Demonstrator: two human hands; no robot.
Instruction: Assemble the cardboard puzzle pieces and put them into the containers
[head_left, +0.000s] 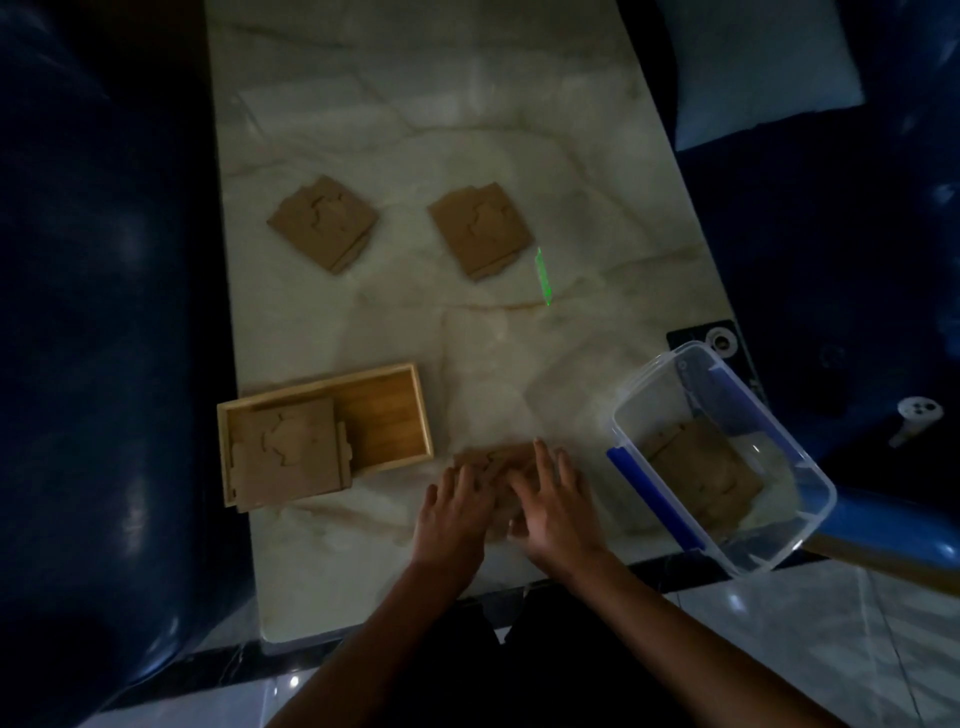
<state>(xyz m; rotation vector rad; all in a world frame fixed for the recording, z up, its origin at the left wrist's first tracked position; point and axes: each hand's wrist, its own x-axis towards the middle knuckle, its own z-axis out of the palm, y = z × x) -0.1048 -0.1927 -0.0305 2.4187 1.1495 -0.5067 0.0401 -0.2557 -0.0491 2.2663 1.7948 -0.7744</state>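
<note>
Both hands flat on the puzzle (491, 460) at the table's (467, 130) near edge: left hand (454, 506) and right hand (553, 501) press it with straight fingers, between wooden box (395, 410) and plastic tub (800, 457).

Four assembled cardboard puzzles (323, 223) (482, 229) (289, 450) (704, 475), one puzzle under the hands (488, 460), one wooden box (387, 410), one clear plastic tub (810, 467)

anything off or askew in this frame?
Yes. The clear plastic container sits skewed, overhanging the marble table's right edge. The assembled puzzle in the wooden box pokes over its near wall. Both hands press pieces flat.
</note>
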